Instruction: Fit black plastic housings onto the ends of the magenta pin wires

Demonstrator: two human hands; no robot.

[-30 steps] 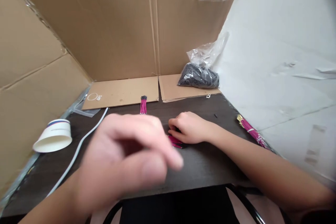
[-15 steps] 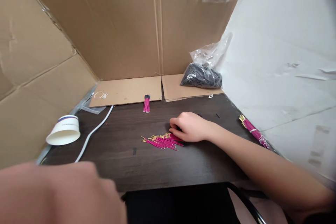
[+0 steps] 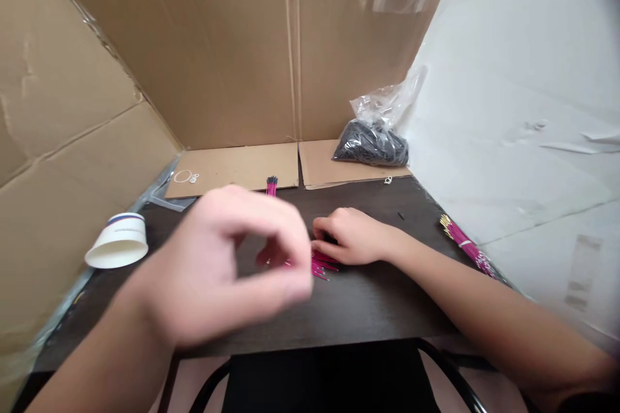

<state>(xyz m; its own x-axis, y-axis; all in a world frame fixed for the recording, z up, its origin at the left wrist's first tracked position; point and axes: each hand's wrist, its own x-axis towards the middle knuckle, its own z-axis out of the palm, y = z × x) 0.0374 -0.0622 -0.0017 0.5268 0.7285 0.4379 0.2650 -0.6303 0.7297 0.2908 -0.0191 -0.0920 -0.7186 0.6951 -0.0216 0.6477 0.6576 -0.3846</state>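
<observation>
My left hand point(image 3: 232, 264) hovers close to the camera above the dark table point(image 3: 368, 303). Its fingers curl toward the thumb, but motion blurs them. It hides most of a loose pile of pink wires with gold tips point(image 3: 322, 264). My right hand point(image 3: 353, 235) rests on the table with its fingers curled down onto the pile's right end. A small tied bundle of pink wires point(image 3: 271, 185) lies behind my left hand at the cardboard's edge.
Cardboard walls stand at the left and back, and a white sheet at the right. Back right lies a clear bag of black parts point(image 3: 371, 142). A second pink bundle point(image 3: 465, 245) lies at the right edge. A paper cup point(image 3: 119, 242) lies tipped at the left, with white rings point(image 3: 186, 176) on the cardboard flap.
My left hand dropped to the bottom left corner, uncovering the pink pile, then rose back over the table and now covers most of it. My right hand stayed put.
</observation>
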